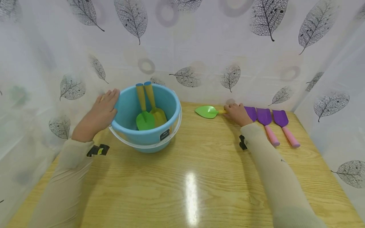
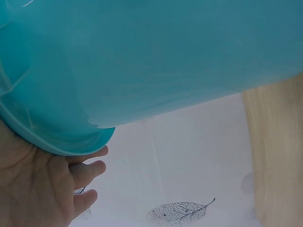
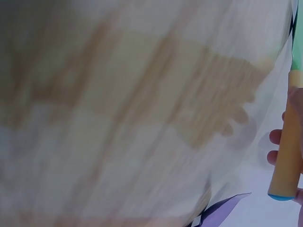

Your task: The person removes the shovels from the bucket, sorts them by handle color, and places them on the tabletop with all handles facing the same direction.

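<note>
My left hand [image 1: 100, 111] rests against the left rim of a light-blue bucket [image 1: 148, 138], fingers stretched out. In the left wrist view its palm [image 2: 35, 189] touches the rim from outside. Inside the bucket a green trowel [image 1: 145, 121] and a yellow trowel [image 1: 159, 117] stand with their yellow handles up. To the right, my right hand [image 1: 238, 114] holds the yellow handle of another green trowel [image 1: 206, 111], whose blade points left. In the right wrist view the fingers wrap around that handle [image 3: 286, 161], which has a blue end.
Right of my right hand lie three purple shovels, the middle one [image 1: 264, 116] and the rightmost [image 1: 280, 118] showing pink handles. The bucket's white handle [image 1: 145, 146] hangs over its front. A leaf-patterned curtain [image 1: 199, 47] borders the wooden table [image 1: 159, 186].
</note>
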{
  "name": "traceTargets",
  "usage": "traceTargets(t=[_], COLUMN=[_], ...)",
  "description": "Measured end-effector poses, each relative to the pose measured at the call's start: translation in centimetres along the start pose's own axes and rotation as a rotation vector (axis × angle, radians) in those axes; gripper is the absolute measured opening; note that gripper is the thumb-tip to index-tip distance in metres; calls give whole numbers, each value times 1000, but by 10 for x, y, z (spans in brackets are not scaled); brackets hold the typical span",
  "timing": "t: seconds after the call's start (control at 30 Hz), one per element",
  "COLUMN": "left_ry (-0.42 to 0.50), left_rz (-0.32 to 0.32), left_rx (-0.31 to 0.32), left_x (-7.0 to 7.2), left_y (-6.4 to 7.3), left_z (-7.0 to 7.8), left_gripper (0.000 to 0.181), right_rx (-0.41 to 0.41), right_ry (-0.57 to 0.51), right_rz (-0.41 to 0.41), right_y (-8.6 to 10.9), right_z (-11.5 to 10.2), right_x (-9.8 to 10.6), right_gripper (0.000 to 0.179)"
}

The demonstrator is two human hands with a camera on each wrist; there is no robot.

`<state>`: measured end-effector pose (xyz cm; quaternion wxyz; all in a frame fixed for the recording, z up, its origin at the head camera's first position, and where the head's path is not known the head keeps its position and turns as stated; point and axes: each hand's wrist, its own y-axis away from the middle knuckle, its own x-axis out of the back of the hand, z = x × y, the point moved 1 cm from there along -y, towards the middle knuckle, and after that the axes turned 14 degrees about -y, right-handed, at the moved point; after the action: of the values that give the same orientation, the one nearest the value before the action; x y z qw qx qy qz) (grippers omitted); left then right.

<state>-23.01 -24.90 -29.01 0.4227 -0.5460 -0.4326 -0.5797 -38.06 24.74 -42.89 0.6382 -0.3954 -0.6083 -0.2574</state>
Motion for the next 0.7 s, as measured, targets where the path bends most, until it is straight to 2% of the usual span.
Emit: traceTargets(t=[0.13,0.5,0.7], left_ry=[5,4,9], left_rz=[-1,-9,-17], left_rx=[1,1,5], left_x=[0,0,-1], left_y=[0,1,0], left_z=[0,0,-1], left_gripper=[59,60,60], right_rx=[-12,-58,-68], right_ry=[1,-1,8], right_rz=[-29,-172,-211], right_y=[0,-5,-6], right_z=[-2,-7,-8], right_x=[1,2,1], right_gripper=[28,31,32])
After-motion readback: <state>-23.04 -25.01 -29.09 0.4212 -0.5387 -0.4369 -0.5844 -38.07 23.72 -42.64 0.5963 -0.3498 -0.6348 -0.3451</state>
